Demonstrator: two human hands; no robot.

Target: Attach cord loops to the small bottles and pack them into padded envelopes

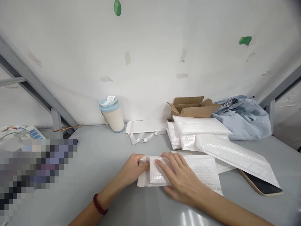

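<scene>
A white padded bubble mailer [160, 177] lies on the grey table in front of me, with a smaller folded part on top at its left end. My left hand [131, 171] grips the mailer's left end; a digit goes in at the edge and its tip is hidden. Across the top rests my right hand [177, 175], fingers over the folded part and thumb at the near edge, holding it. Beneath the right hand, another white mailer [202, 169] extends to the right.
More bubble mailers [202, 125] are piled at right, partly over a phone [258, 182]. Behind are an open cardboard box [197, 111] and blue cloth [244, 119]. Small clear plastic tubes [148, 137], a flat white packet [148, 126] and a lidded cup [113, 116] stand near the wall.
</scene>
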